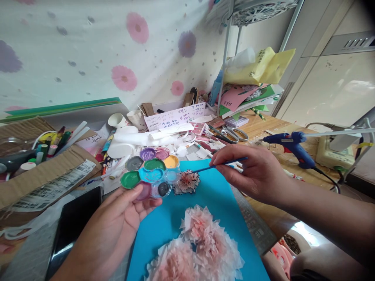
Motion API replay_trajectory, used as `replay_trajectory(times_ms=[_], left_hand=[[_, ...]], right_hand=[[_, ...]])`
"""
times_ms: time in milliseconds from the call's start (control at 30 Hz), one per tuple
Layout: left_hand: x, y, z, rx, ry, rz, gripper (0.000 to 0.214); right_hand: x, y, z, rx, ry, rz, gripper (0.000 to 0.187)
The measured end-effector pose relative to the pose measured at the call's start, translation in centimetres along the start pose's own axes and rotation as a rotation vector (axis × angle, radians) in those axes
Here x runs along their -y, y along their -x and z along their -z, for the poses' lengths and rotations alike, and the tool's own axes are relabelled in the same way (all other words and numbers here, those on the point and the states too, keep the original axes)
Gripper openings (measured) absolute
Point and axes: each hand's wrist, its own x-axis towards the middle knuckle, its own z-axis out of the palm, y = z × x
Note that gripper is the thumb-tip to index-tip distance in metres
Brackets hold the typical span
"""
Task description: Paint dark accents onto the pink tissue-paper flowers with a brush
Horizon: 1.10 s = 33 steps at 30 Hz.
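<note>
My left hand (117,222) grips a round paint palette (150,171) from below, its wells holding green, purple, pink, orange, blue and grey paint. My right hand (252,171) pinches a thin blue paintbrush (222,164), whose tip rests at a small pink paper flower (186,182) beside the palette. That flower lies on a blue paper sheet (216,199). Three larger pink tissue flowers (199,246) sit lower on the same sheet.
A black phone (73,222) lies left of my left arm. A cardboard box of markers (43,156) stands at the left. Scissors (231,133), paper cups (129,119), a blue glue gun (293,144) and a wire shelf of coloured papers (249,86) crowd the back.
</note>
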Motion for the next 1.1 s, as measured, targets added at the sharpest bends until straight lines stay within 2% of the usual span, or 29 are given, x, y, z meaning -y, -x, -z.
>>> replay_trajectory(times_ms=[1100], left_hand=[[-0.23,0.20,-0.28,0.027,0.002,0.004,0.012]], right_hand=[[0.22,-0.17,-0.10,0.038,-0.019,-0.006,0.010]])
